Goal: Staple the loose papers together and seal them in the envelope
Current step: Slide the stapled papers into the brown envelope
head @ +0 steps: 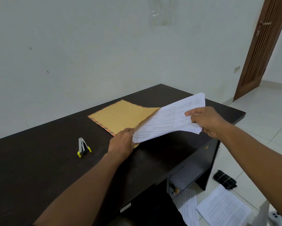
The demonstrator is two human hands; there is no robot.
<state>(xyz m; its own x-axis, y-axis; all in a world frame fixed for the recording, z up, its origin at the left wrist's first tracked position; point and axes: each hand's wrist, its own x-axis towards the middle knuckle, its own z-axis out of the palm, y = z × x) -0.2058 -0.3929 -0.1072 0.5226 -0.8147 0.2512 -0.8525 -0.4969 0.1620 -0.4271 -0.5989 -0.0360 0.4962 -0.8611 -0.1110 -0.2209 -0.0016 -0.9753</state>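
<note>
Desk: dark top, set against a pale wall.

Envelope: brown with a striped border, lying flat on the desk towards its far edge. Its mouth faces right and is lifted open.

Papers: a white printed stack held clear of the desk and tilted, with the right end higher. The left end sits at the envelope's mouth and the greater part is outside it. How far the stack has entered cannot be told.

Right hand: grasping the right end of the papers, thumb on top and fingers curled beneath.

Left hand: at the near corner of the envelope's mouth, touching the lower left corner of the papers. It appears to pinch the envelope's edge there, thumb uppermost; the fingers are hidden behind the hand.

Stapler: grey with yellow ends, on the desk left of the left hand, well apart from the envelope and held by neither hand.

Floor, right of the desk: loose printed sheets and a dark checked cloth

Background right – a brown slatted door
</note>
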